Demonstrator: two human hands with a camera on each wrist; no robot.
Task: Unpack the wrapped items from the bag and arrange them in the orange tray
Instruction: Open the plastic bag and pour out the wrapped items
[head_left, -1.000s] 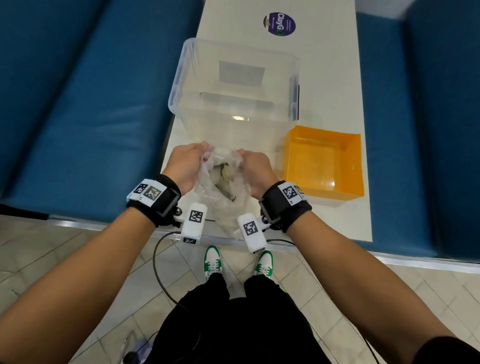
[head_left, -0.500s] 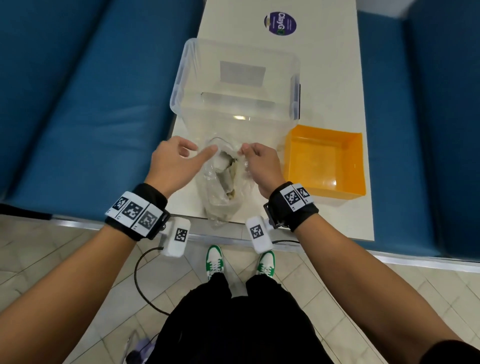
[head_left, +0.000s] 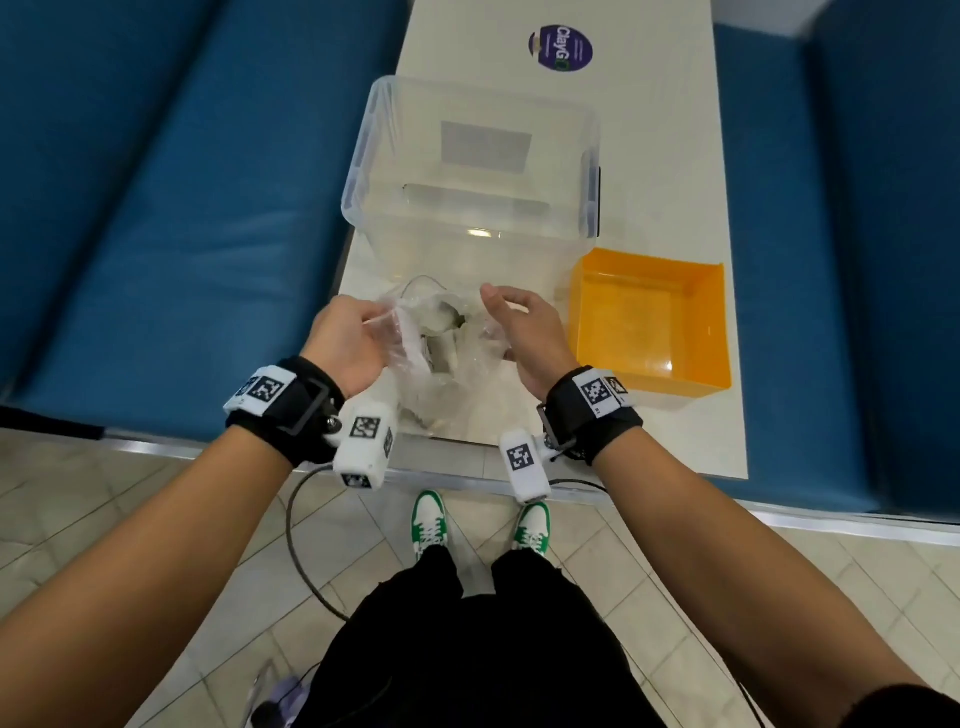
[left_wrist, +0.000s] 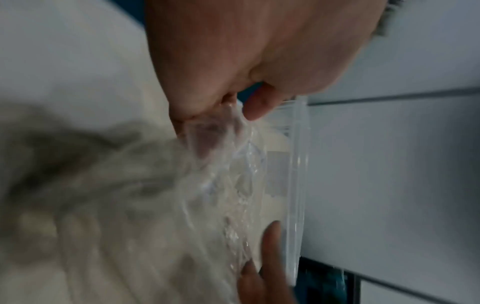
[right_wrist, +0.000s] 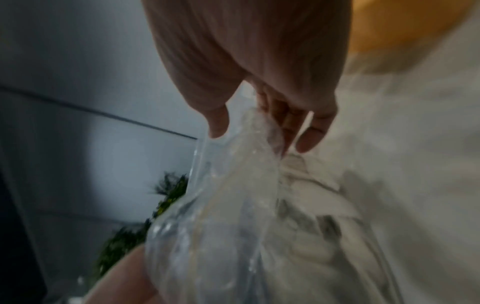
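A clear plastic bag (head_left: 441, 374) lies on the white table near its front edge, its mouth facing away from me. Pale wrapped items (head_left: 439, 325) show inside it. My left hand (head_left: 348, 332) pinches the bag's left edge between thumb and fingers (left_wrist: 235, 109). My right hand (head_left: 519, 322) is at the bag's right side with thumb and fingers spread; its fingers (right_wrist: 283, 123) touch the plastic without gripping it. The orange tray (head_left: 644, 322) stands to the right of the bag with nothing in it.
A large clear plastic bin (head_left: 467, 156) stands just behind the bag. A purple round sticker (head_left: 561, 48) is on the far table top. Blue benches flank the narrow table (head_left: 675, 156). A cable hangs below the table's front edge.
A second ago both hands gripped the bag's mouth. The left hand let go, then took the left edge again. The right hand has released its grip and spread its fingers.
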